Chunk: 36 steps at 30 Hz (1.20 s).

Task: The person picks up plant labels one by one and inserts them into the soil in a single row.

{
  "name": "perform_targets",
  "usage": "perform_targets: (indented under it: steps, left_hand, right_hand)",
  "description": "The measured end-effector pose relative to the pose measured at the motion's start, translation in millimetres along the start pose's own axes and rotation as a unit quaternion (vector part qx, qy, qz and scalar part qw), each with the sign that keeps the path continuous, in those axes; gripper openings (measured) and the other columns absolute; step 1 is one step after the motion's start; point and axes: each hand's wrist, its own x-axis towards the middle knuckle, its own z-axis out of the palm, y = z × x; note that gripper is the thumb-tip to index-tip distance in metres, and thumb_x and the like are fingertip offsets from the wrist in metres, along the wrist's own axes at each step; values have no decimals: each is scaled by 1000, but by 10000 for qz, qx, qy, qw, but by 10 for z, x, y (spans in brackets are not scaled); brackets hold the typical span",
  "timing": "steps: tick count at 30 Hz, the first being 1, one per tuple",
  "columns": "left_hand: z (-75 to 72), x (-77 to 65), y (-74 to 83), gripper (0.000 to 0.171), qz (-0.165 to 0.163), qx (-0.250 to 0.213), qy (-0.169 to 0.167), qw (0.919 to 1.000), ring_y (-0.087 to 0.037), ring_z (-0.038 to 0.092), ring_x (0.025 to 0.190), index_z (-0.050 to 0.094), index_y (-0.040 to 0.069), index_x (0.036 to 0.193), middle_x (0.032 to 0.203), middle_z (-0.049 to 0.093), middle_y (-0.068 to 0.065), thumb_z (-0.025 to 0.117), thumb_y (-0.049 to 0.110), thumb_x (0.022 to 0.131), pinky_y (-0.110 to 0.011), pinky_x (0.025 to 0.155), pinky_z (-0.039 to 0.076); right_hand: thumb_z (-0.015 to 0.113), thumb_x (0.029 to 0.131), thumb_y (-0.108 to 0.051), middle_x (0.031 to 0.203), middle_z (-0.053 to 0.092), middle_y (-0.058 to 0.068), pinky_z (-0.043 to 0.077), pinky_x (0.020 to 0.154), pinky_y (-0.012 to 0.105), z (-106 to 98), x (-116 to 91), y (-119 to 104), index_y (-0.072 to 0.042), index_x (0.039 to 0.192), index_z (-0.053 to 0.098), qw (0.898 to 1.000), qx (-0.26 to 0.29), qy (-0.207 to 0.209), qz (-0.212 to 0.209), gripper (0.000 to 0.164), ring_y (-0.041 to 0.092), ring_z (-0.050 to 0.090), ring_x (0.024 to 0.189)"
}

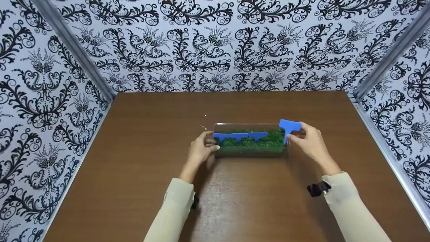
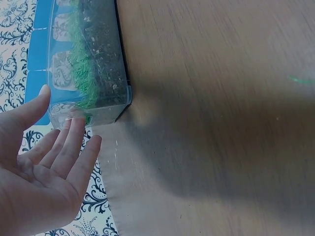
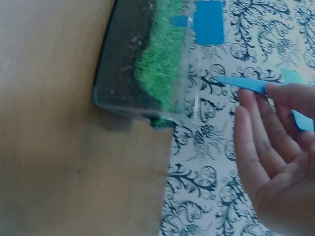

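Observation:
A clear plastic box of dark soil topped with green grass sits on the table. Blue T-shaped plant labels stand in a row in the grass, toward its left side. My left hand touches the box's left end; in the left wrist view its fingers are spread and fairly straight, the thumb by the rim. My right hand pinches another blue plant label by thumb and fingers, above the box's right end. Its pointed stem points toward the box in the right wrist view.
The box stands mid-table on a brown wooden table. Small bright specks lie behind the left hand. Patterned black-and-white walls rise at the back and both sides, with metal posts at the corners.

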Motion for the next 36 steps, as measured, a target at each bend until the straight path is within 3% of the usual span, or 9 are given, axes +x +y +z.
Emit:
perform_targets:
  steps: [3, 7, 11, 15, 19, 27, 36]
  left_hand:
    - [-4, 6, 8, 59, -16, 42, -1, 10000, -26, 72, 109, 56, 11, 138, 113, 75, -13, 79, 10, 84, -37, 97, 56]
    - [-20, 19, 15, 59, -36, 61, -27, 10000, -26, 71, 111, 55, 12, 139, 114, 75, -13, 79, 11, 85, -38, 99, 55]
    - [-42, 25, 16, 58, 3, 110, -27, 9999, -26, 71, 111, 55, 12, 139, 115, 74, -13, 78, 12, 86, -39, 98, 55]
    - [-30, 7, -11, 57, 3, 181, -32, 9998, -26, 72, 109, 55, 12, 139, 115, 74, -13, 77, 13, 86, -39, 97, 56]
    - [-18, -1, -16, 57, 11, 146, -26, 9999, -26, 72, 109, 55, 12, 139, 114, 75, -13, 78, 13, 86, -39, 97, 56]
    - [1, -28, -17, 58, -14, 4, -54, 10000, -26, 72, 109, 55, 13, 139, 115, 74, -13, 78, 13, 86, -39, 98, 55]
    - [8, -5, -16, 58, -27, -13, 10, 10000, -27, 72, 108, 56, 12, 138, 114, 75, -14, 79, 12, 84, -38, 97, 56]
  right_hand:
    - [72, 90, -9, 102, 73, 27, 45, 70, 7, 103, 77, 23, 5, 106, 66, 9998, -34, 192, -81, 23, 36, 72, 92]
    - [72, 89, -8, 101, 74, 25, 48, 71, 13, 230, 179, 36, 3, 105, 66, 9999, -51, 113, -102, 20, 33, 72, 91]
    - [71, 90, -7, 105, 73, 27, 58, 78, 31, 323, 249, 15, 4, 108, 65, 10000, -19, -68, -32, 22, 36, 72, 92]
    - [70, 90, -6, 108, 71, 28, 58, 81, 47, 379, 257, 18, 4, 110, 64, 9998, -36, -191, 57, 23, 38, 71, 93]
    - [70, 89, -5, 107, 71, 27, 58, 79, 43, 395, 256, 42, 2, 109, 64, 9998, 0, -182, 67, 22, 36, 71, 92]
    - [71, 89, -3, 99, 73, 22, 47, 64, 21, 400, 228, 84, 0, 102, 64, 9998, -65, -205, 51, 14, 21, 64, 78]
    - [68, 92, -2, 104, 73, 23, 52, 73, 30, 396, 249, 101, 0, 104, 65, 9998, -102, -161, -67, 13, 30, 68, 89]
